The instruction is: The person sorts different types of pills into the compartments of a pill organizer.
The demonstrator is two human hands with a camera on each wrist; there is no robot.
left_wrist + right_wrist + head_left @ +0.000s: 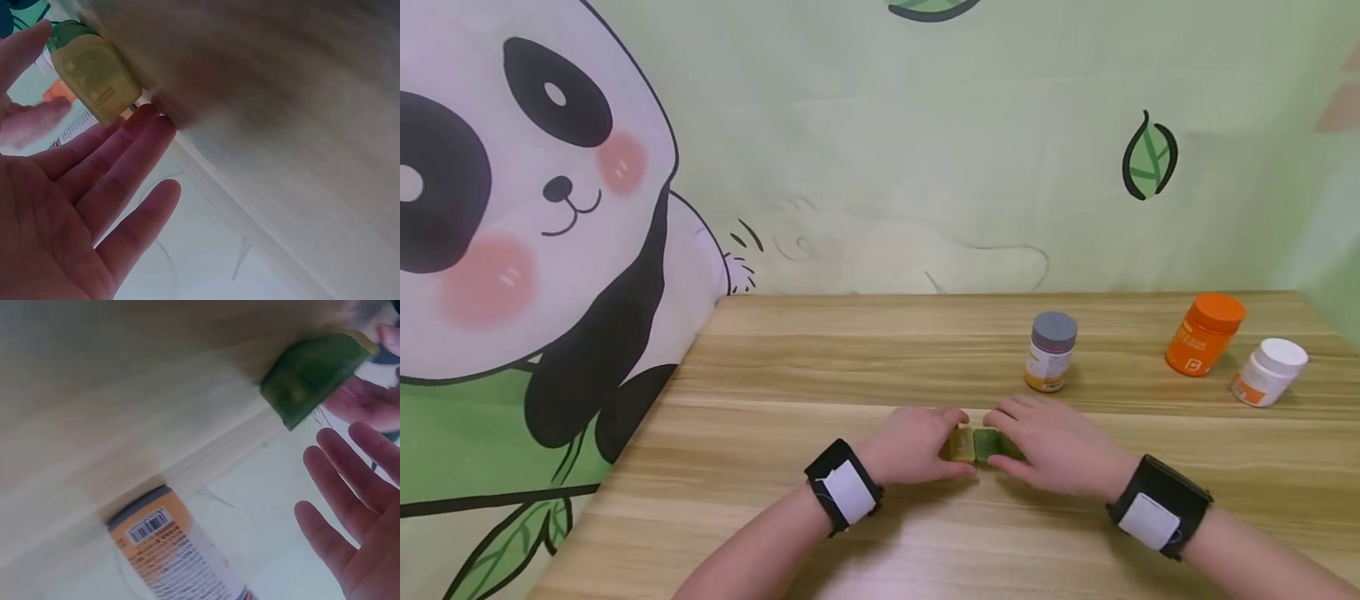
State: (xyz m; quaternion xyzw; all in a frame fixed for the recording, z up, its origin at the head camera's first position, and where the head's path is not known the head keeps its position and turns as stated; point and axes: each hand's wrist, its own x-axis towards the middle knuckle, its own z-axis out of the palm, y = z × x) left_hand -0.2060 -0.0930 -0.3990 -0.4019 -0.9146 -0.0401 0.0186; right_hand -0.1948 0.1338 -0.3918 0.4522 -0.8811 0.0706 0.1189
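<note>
Small yellow-green box (973, 444) sitting mid-table (775, 500), nearer the front edge. Flanked by left hand (917, 444) and right hand (1051, 447), both open with straight fingers, gripping nothing. Grey-lidded bottle (1050, 351) just behind.

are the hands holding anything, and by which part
Neither grips it: the left hand and right hand, fingers straight, flank the small yellow-green box at its ends.

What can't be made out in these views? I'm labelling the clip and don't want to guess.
- Head view: most of the yellow-green pill box is covered by the left hand and right hand.
- Head view: label text on the grey-capped bottle, orange bottle and white bottle is too small to read.
- Both wrist views: the table is blurred, and frame edges cut off each hand.
</note>
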